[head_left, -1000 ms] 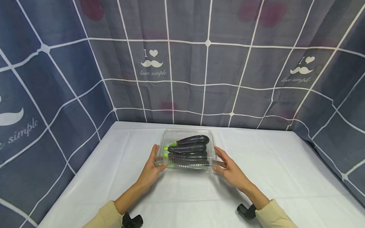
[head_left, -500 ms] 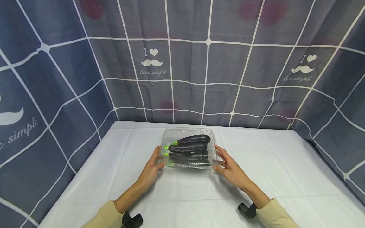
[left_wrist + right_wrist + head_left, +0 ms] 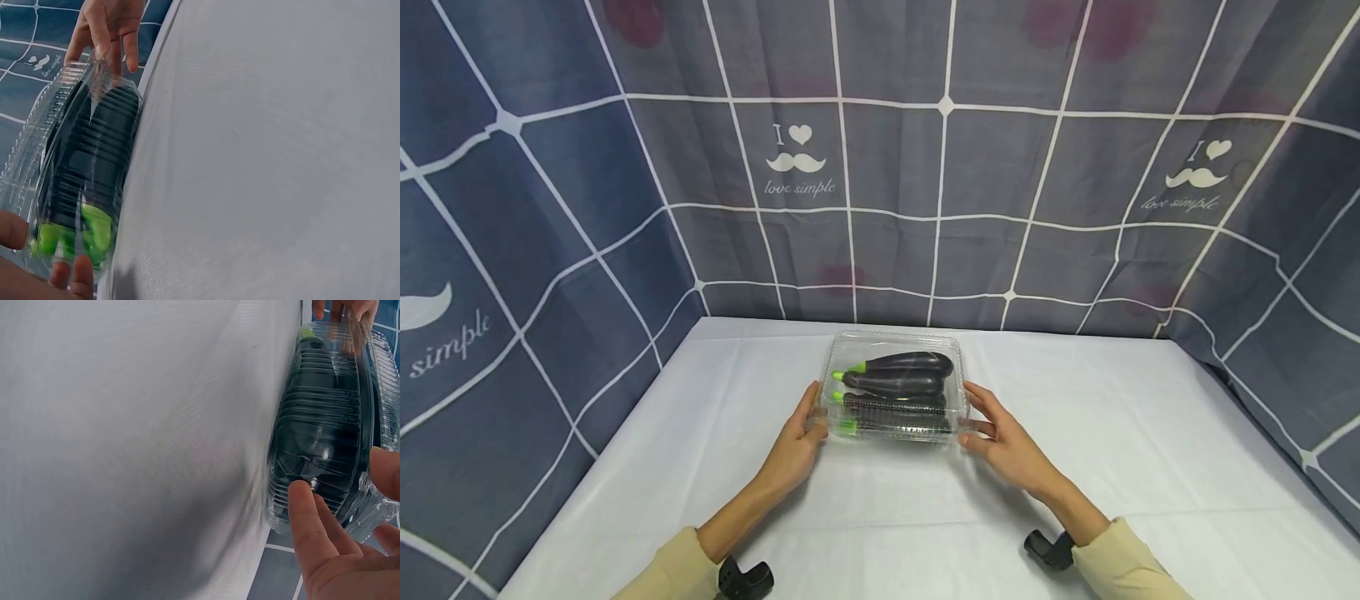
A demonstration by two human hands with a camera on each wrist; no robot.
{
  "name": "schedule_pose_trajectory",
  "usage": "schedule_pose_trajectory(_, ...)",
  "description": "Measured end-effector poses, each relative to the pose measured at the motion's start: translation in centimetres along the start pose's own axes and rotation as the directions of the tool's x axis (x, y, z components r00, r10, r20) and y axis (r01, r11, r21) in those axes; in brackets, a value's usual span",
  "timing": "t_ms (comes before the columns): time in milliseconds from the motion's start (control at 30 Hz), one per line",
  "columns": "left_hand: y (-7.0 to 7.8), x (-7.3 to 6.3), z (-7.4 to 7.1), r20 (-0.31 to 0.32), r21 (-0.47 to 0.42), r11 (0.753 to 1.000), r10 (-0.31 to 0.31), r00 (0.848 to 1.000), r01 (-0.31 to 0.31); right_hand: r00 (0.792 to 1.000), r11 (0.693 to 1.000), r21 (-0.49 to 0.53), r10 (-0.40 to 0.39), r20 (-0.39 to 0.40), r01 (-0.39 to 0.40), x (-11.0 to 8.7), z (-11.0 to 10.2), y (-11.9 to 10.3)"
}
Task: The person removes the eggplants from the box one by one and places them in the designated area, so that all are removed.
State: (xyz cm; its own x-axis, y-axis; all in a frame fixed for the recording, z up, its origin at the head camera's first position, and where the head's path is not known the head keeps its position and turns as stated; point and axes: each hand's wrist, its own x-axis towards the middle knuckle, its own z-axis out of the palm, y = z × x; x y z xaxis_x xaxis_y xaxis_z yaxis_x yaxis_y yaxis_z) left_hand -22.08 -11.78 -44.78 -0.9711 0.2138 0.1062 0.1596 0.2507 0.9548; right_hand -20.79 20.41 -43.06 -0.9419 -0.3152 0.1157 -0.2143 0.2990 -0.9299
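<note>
Between my two hands is a clear plastic clamshell box (image 3: 844,350), lid down, on or just over the white tablecloth. Through it show several dark purple eggplants (image 3: 895,384) with bright green stem ends, most of them pointing left. My left hand (image 3: 793,454) holds the box's left end, thumb at the near corner. At the right end, my right hand (image 3: 1011,450) grips it with the thumb in front and fingers along the side. In the right wrist view its fingertips (image 3: 302,490) touch the ribbed wall, with the thumb at the rim. Whether the box touches the cloth, I cannot tell.
A white cloth (image 3: 880,542) covers the table. Grey-blue curtains (image 3: 887,167) with white grid lines hang behind and at both sides, close to the table's edges. Black wrist mounts (image 3: 747,578) sit at both cuffs.
The eggplants' stem ends have shifted slightly toward the back, and another green end now shows at the near left. My left thumb has drawn back a little. My right hand keeps its place.
</note>
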Motion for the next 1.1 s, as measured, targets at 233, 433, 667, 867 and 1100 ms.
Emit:
schedule_pose_trajectory(233,-0.1,-0.1,-0.3,-0.032,-0.025,1.0,-0.012,0.999,0.012,1.0,0.999,0.052,0.009,-0.005,-0.009,-0.2,-0.2,0.1)
schedule_pose_trajectory(433,-0.1,-0.5,-0.8,-0.026,-0.046,0.999,-0.015,1.0,0.013,1.0,0.998,0.061,-0.005,0.006,0.005,-0.1,-0.4,0.3)
schedule_pose_trajectory(667,-0.1,-0.4,-1.3,-0.009,-0.078,0.997,-0.03,1.0,0.029,0.999,1.0,0.021,0.019,0.031,-0.02,0.0,-0.4,0.1)
schedule_pose_trajectory(867,-0.3,-0.2,-1.7,0.005,-0.072,0.997,-0.015,1.0,0.015,0.998,0.998,0.045,0.048,0.035,-0.05,-0.1,-0.4,0.1)
schedule_pose_trajectory(1100,-0.8,0.3,-2.2,0.027,-0.05,0.995,0.084,0.996,-0.083,0.997,0.995,0.069,0.062,0.035,-0.065,0.0,-0.3,0.2)
